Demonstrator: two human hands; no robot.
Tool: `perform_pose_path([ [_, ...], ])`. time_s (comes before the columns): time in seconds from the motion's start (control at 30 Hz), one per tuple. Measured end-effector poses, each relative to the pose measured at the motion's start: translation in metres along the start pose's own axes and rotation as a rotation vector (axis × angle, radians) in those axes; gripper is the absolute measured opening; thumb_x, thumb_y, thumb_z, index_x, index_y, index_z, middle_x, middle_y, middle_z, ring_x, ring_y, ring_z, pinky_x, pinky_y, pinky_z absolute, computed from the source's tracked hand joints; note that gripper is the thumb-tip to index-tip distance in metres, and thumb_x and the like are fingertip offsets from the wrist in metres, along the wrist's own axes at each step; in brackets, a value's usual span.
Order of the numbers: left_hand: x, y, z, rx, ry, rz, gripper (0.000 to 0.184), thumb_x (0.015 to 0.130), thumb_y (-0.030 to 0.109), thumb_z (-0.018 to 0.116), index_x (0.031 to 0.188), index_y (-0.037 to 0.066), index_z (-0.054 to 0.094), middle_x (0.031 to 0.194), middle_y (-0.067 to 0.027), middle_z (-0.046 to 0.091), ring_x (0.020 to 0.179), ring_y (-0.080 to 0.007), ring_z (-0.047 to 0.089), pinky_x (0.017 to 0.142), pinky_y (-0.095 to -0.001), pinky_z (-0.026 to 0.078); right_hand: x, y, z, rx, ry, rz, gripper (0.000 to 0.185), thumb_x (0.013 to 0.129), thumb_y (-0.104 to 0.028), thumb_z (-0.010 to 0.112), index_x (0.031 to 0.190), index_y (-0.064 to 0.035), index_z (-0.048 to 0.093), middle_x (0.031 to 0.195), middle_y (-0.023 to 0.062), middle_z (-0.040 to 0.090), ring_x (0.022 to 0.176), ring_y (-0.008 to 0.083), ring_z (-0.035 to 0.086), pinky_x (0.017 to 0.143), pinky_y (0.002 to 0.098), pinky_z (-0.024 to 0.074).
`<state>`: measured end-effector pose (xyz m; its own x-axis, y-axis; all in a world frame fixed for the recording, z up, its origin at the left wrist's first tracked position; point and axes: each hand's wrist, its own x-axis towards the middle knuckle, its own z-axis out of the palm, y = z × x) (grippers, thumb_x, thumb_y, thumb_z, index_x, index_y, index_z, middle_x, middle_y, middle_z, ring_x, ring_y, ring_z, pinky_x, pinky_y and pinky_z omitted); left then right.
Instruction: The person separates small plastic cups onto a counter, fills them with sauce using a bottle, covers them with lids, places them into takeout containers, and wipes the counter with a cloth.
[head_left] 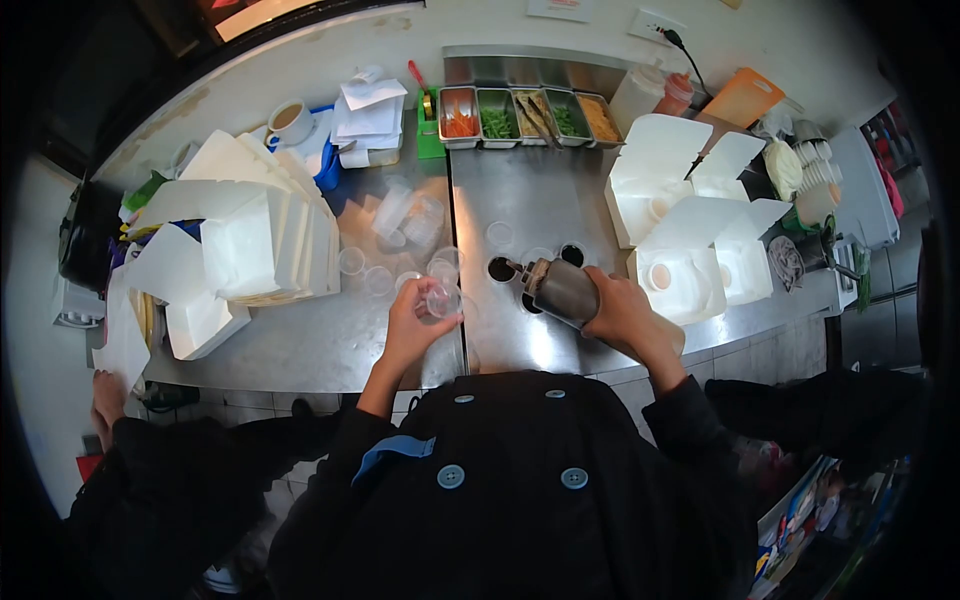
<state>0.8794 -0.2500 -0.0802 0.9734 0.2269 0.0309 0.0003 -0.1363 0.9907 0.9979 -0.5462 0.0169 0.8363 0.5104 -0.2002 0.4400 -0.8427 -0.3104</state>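
From where I stand, the person's right hand [622, 312] is wrapped around a squeeze bottle [562, 290], gripping it tipped well over on its side, with its nozzle pointing left just above a cluster of small sauce cups [500, 269] on the steel worktable [545, 195]. At least three of those cups hold dark liquid, one partly hidden beneath the bottle; I can't tell whether anything is pouring. The left hand [408, 325] pinches a clear plastic cup [443, 298] between thumb and fingers, near the seam of the table, with more loose cups [377, 281] beside it and a heap of clear plastic [410, 215] behind. To the right sit open white takeout boxes [625, 200], with small round tubs [660, 276] inside. To the left, more white boxes [265, 240] are stacked together. Along the back runs a row of metal pans [497, 143] filled with orange shreds, chopped greens and other toppings, tongs [540, 118] resting among them. An orange cutting board [745, 97] leans by the wall, and at far left a co-worker's hand [108, 397] is by the table edge.
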Motion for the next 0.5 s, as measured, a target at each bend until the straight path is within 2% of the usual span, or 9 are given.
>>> perform_pose_path([
  [0.07, 0.012, 0.005, 0.007, 0.012, 0.109, -0.020, 0.054, 0.068, 0.002, 0.079, 0.114, 0.004, 0.050, 0.105, -0.0047, 0.054, 0.098, -0.0148, 0.059, 0.082, -0.0296, 0.053, -0.002, 0.004, 0.007, 0.104, -0.009, 0.019, 0.084, 0.047, -0.019, 0.083, 0.124, -0.0071, 0.050, 0.099, 0.0210, 0.064, 0.092, 0.0398, 0.061, 0.083, 0.0428, 0.0490],
  [0.27, 0.052, 0.023, 0.029, 0.187, 0.249, 0.116, 0.055, 0.066, 0.009, 0.082, 0.114, 0.004, 0.054, 0.108, -0.0070, 0.052, 0.095, -0.0174, 0.058, 0.078, -0.0305, 0.053, -0.015, -0.003, 0.008, 0.340, 0.009, 0.048, 0.082, 0.049, -0.016, 0.083, 0.124, -0.0089, 0.050, 0.105, 0.0213, 0.063, 0.100, 0.0389, 0.060, 0.088, 0.0419, 0.0478],
  [0.37, 0.065, 0.035, 0.035, 0.263, 0.222, 0.220, 0.055, 0.064, 0.012, 0.081, 0.112, 0.006, 0.057, 0.103, -0.0090, 0.054, 0.092, -0.0204, 0.058, 0.073, -0.0314, 0.052, -0.021, -0.006, 0.005, 0.449, 0.069, 0.030, 0.081, 0.050, -0.015, 0.083, 0.123, -0.0088, 0.050, 0.108, 0.0205, 0.063, 0.102, 0.0384, 0.059, 0.089, 0.0414, 0.0475],
  [0.5, 0.069, 0.047, 0.050, 0.347, 0.113, 0.318, 0.055, 0.061, 0.012, 0.082, 0.111, 0.006, 0.059, 0.099, -0.0089, 0.056, 0.089, -0.0224, 0.056, 0.075, -0.0327, 0.049, -0.028, -0.013, -0.008, 0.488, 0.082, 0.012, 0.083, 0.050, -0.015, 0.084, 0.125, -0.0080, 0.049, 0.109, 0.0209, 0.062, 0.101, 0.0388, 0.060, 0.089, 0.0411, 0.0474],
])
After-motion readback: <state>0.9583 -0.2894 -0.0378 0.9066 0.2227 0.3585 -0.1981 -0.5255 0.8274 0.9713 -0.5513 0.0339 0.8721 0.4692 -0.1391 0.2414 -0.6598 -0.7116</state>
